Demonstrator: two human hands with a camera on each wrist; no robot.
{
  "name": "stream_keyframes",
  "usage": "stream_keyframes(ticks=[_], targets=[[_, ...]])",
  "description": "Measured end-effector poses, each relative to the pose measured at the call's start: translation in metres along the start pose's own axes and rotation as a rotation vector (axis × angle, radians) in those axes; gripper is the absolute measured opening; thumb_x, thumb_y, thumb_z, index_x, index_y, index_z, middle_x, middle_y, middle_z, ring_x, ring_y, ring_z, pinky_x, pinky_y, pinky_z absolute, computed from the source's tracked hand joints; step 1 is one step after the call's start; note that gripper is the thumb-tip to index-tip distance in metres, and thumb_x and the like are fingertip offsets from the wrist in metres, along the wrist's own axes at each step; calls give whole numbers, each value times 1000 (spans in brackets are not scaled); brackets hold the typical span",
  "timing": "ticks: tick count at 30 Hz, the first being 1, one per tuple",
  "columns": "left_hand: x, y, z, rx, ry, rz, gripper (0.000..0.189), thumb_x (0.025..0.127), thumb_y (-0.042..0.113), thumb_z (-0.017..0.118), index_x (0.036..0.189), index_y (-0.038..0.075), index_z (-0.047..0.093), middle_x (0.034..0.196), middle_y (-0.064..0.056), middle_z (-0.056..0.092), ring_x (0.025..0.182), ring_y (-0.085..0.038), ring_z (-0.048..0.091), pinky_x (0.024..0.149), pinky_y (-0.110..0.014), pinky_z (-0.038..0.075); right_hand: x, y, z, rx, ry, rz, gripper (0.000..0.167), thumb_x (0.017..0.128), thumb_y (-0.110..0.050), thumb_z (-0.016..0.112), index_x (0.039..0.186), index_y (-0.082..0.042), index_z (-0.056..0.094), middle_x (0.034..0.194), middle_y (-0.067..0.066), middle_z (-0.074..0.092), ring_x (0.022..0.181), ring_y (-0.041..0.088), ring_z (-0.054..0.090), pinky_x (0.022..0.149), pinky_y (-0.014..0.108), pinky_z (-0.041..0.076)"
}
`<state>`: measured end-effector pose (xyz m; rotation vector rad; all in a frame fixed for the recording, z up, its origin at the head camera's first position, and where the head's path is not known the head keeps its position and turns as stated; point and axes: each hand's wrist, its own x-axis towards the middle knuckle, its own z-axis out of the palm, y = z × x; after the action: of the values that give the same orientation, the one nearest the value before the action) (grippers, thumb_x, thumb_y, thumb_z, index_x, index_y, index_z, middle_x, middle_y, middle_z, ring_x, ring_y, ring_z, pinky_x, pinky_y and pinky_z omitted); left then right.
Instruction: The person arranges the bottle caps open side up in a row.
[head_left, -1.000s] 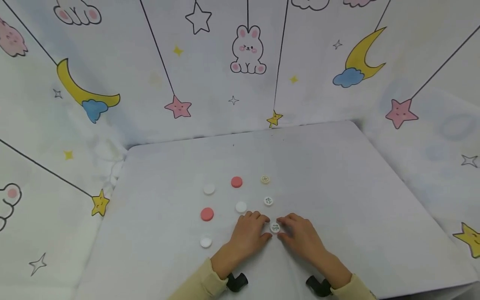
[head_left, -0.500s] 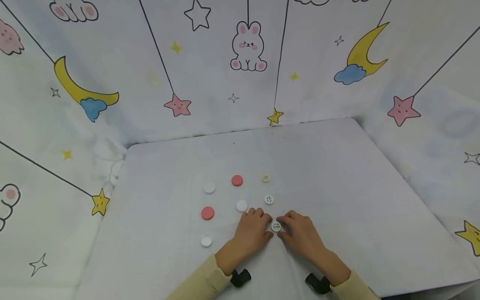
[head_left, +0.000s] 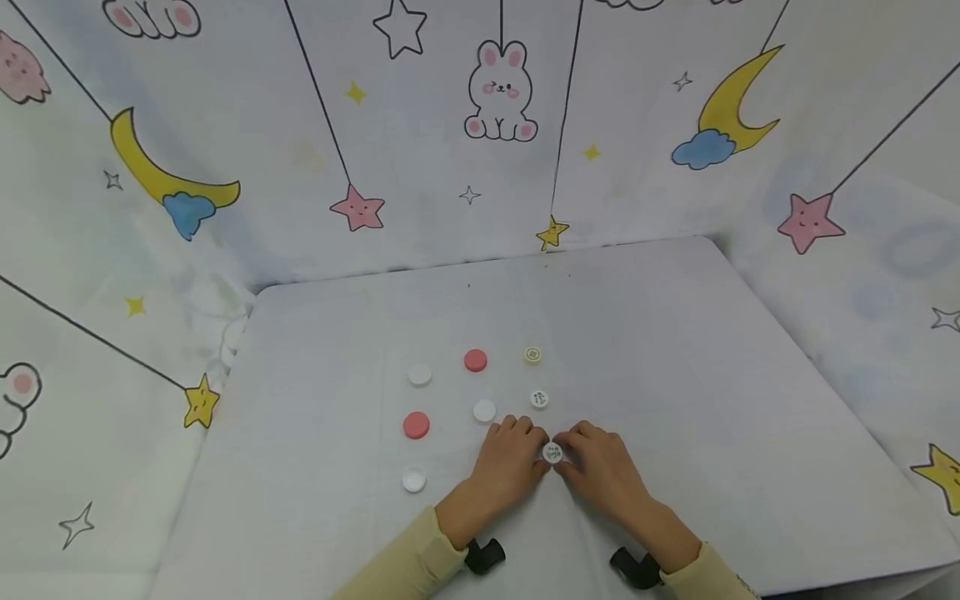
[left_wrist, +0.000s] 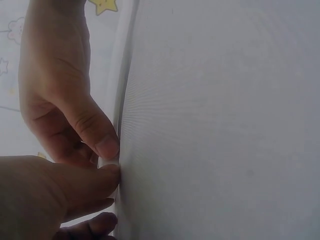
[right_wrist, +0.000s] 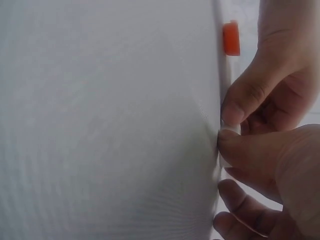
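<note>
Both hands meet at a small white bottle cap (head_left: 552, 452) with dark print on its top, lying on the table. My left hand (head_left: 508, 462) holds it from the left with thumb and index finger. From the opposite side, the thumb and index finger of my right hand (head_left: 602, 461) grip the same cap. Seen low along the table in the left wrist view, the thumbs of the left hand (left_wrist: 40, 192) and right hand almost touch, mostly hiding the cap. A printed white cap (head_left: 539, 399) and a cream cap (head_left: 532, 356) lie beyond the hands.
Left of the hands lie a red cap (head_left: 476, 360), another red cap (head_left: 416, 425) and several plain white caps, one a white cap (head_left: 484, 411) close to the left knuckles. White cloth covers the table (head_left: 675, 350); a patterned curtain (head_left: 420, 150) stands behind it.
The left hand has shifted slightly right, closing in on the printed cap. The right hand stays almost where it was. The other caps keep their places, while the whole view drifts a little.
</note>
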<state>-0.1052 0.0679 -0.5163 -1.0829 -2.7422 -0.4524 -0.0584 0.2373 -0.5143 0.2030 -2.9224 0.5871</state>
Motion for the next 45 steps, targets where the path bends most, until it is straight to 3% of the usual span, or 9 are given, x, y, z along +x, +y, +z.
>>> stream_keyframes(ticks=[20, 36, 45], targets=[[-1, -2, 0, -105, -18, -23, 25, 83, 32, 78, 101, 18, 69, 92, 4, 63, 86, -14, 55, 68, -26, 39, 1, -1, -3, 40, 19, -34, 32, 72, -18, 87, 100, -12, 72, 92, -1, 68, 85, 18, 66, 75, 43, 50], [0, -4, -2, -149, 60, -4, 23, 88, 30, 73, 104, 14, 69, 91, 2, 67, 82, -16, 59, 69, -28, 45, 0, -3, -8, 93, 88, -98, 36, 76, -6, 82, 111, -7, 70, 91, -1, 69, 81, 13, 65, 71, 36, 51], [2, -6, -6, -183, 89, -2, 21, 90, 30, 71, 101, 13, 69, 91, 2, 67, 82, -16, 60, 69, -28, 45, -1, -5, -8, 169, 88, -35, 35, 86, -10, 75, 118, -8, 64, 94, 0, 68, 82, 11, 62, 68, 33, 50]])
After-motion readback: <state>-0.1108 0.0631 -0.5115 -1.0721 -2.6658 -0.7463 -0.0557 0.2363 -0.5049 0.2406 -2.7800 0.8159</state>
